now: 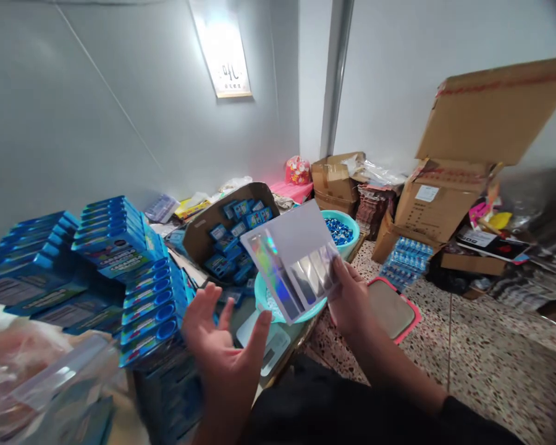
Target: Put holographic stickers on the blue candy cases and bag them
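Note:
My right hand (349,296) is closed on the lower right corner of a flat white sheet with shiny holographic strips (291,259), held up and tilted over the table. My left hand (222,334) hovers open, palm up and fingers spread, just left of and below the sheet, holding nothing. Under the sheet sit a teal basin (265,304) and a small white scale (271,346).
Stacks of blue boxes (120,241) fill the table's left side. An open carton of blue packets (231,228) and a second teal basin of blue pieces (340,230) stand behind. Large cardboard boxes (449,191) and clutter line the right wall. A pink-edged mat (391,309) lies on the speckled floor.

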Motion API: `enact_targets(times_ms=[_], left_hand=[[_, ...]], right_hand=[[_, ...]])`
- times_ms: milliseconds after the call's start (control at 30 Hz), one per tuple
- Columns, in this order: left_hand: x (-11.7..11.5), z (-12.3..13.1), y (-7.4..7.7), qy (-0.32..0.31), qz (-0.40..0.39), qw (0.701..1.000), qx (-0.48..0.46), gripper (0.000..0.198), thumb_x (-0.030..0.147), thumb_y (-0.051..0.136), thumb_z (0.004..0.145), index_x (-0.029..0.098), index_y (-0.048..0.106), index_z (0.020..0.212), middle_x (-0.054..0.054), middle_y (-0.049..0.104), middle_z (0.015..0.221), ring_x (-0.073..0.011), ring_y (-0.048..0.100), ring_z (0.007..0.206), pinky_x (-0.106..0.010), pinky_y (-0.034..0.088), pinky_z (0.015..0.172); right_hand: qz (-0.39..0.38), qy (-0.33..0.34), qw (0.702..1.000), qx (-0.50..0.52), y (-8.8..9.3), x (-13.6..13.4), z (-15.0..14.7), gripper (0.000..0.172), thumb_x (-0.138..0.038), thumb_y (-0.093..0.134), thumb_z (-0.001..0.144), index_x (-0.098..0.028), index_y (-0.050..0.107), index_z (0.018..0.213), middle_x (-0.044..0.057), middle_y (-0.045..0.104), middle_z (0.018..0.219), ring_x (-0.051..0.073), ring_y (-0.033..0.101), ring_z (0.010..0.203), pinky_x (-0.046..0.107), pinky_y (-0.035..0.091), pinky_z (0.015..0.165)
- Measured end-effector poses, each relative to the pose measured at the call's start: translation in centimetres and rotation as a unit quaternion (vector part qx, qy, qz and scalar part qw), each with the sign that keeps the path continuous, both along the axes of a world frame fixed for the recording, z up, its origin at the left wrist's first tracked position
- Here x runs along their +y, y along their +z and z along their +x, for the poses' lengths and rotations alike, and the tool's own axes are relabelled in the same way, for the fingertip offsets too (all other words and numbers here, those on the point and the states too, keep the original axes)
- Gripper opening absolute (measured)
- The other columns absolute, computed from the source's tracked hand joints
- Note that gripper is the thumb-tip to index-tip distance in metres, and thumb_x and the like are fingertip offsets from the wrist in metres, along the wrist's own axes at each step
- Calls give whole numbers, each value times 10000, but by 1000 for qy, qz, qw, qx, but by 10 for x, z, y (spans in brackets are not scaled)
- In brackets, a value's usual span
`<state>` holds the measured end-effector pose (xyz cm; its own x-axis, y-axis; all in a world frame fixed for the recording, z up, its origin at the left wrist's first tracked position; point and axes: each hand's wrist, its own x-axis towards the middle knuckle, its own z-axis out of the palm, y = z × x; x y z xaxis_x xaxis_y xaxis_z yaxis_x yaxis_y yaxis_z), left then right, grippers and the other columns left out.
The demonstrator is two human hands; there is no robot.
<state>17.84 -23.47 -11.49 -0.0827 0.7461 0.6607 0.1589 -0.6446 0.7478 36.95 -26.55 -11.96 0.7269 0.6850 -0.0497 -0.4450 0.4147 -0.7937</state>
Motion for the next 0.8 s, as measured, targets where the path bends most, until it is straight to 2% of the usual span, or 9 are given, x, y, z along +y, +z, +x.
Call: enact_targets(times_ms=[67,133,200,233,300,400,500,667,800], left_hand=[[-3,8,-6,-70,-165,980,-86,878,426,826,743,313,331,1459,-153,416,1509,-315,448,1398,-494,506,1037],[-3,12,-7,-157,-308,930,-126,910,572,767,766,290,292,1489,-180,424,1517,-331,458,1399,-461,526,1011],[-2,10,-4,-235,-378,884,-147,922,639,756,741,238,352,1466,-192,518,1444,-348,532,1333,-435,542,990],[-2,9,-2,-258,-385,874,-150,903,633,773,726,219,398,1436,-187,576,1384,-346,587,1270,-424,556,964],[-1,5,2,-262,-380,876,-139,790,558,810,726,202,483,1352,-156,669,1252,-318,676,1121,-401,582,898],[0,0,7,-190,-377,898,-123,625,445,838,733,199,554,1232,-105,731,1117,-267,725,973,-368,598,827],[2,-5,8,-153,-382,902,-128,569,452,845,711,185,597,1148,-81,753,1043,-246,737,893,-345,605,773],[-5,-16,10,-195,-404,884,-132,548,461,830,723,174,621,1140,-74,763,988,-236,739,855,-349,612,768],[-12,-29,12,-206,-430,867,-146,573,425,846,711,192,617,1181,-63,760,1006,-221,738,834,-322,616,716]], right_hand=[[17,12,998,67,-9,4,-4,278,-414,876,677,-241,734,842,9,771,907,176,707,831,301,604,766],[2,48,995,88,-16,4,-12,295,-390,881,684,-239,718,878,10,763,926,169,705,845,288,605,786],[-15,96,991,90,-22,0,-21,317,-392,877,698,-231,699,906,13,752,911,171,698,817,292,600,769],[-24,118,989,86,-23,-3,-26,328,-399,875,702,-223,690,908,14,746,892,171,691,792,294,593,749],[-38,152,985,65,-25,-8,-32,341,-411,880,698,-206,669,871,10,732,835,161,668,727,281,564,692],[-47,198,979,-13,-23,-14,-34,358,-407,894,685,-191,620,772,-11,701,739,131,622,653,244,500,633],[-61,258,959,-97,-17,-15,-27,400,-419,904,665,-190,581,716,-19,678,669,127,591,600,240,450,588],[-75,340,922,-170,-4,-8,-16,411,-531,837,718,-183,703,892,15,720,746,156,628,645,261,466,603],[-55,387,906,-163,0,-5,-17,393,-561,786,768,-174,750,823,22,718,736,142,619,654,244,466,603]])
